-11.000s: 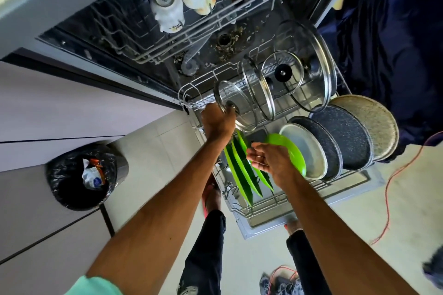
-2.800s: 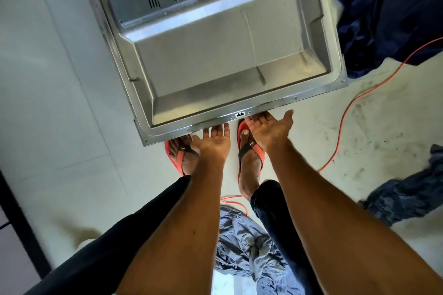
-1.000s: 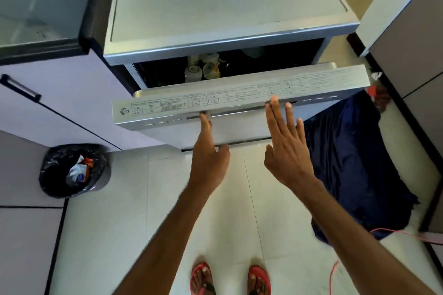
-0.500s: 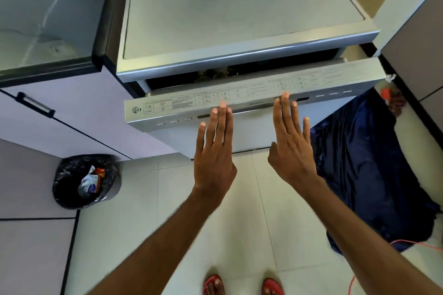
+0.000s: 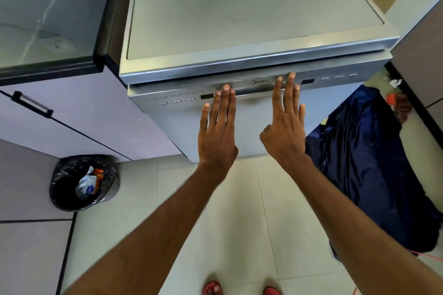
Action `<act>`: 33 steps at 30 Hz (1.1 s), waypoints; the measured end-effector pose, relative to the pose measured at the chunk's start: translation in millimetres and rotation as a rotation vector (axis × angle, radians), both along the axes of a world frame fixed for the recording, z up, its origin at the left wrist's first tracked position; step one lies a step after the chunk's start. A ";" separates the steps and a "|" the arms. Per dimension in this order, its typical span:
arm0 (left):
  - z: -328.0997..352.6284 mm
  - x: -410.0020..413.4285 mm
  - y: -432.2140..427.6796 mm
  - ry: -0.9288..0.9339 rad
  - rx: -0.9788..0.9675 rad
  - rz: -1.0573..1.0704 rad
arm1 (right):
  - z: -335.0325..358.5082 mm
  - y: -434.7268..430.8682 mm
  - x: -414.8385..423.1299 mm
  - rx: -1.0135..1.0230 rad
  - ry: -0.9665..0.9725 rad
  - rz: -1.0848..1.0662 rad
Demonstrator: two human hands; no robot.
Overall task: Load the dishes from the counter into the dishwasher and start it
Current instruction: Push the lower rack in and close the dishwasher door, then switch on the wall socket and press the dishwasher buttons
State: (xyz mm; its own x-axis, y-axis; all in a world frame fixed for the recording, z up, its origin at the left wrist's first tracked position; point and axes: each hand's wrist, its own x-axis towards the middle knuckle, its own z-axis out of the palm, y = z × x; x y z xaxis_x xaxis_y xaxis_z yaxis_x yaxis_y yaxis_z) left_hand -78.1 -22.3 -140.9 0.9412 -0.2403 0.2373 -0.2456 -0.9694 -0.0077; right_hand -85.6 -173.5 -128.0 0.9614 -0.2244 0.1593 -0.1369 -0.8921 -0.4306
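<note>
Left hand [image 5: 217, 132] and right hand [image 5: 285, 132] press flat, fingers straight, on the dishwasher door [image 5: 177, 124]; three buttons [image 5: 176, 101] lie just left of the left hand

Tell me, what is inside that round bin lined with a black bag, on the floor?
A crumpled white-and-blue wrapper and an orange packet lie on top inside the black-lined round bin. Whatever sits beneath them is hidden.

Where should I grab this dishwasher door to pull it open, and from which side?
Grip the recessed handle, the long slot across the top middle of the dishwasher door, just under the brand name. Come from the front, probably hooking up into it from below: the rest of the door looks flat, with nothing to hold.
</note>
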 end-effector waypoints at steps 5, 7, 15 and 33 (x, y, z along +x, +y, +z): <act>0.8 25.7 -0.4 0.041 0.023 -0.014 | -0.8 -2.1 24.5 0.029 0.049 0.037; -1.1 28.8 -1.3 0.058 0.029 -0.022 | -3.1 -4.1 26.4 0.034 0.063 0.053; 1.7 34.4 -1.6 0.099 0.093 -0.049 | -4.3 -13.4 29.2 0.030 0.110 0.112; 208.1 -15.2 108.2 0.430 -0.056 -0.145 | 198.3 50.2 -22.4 0.064 0.164 0.225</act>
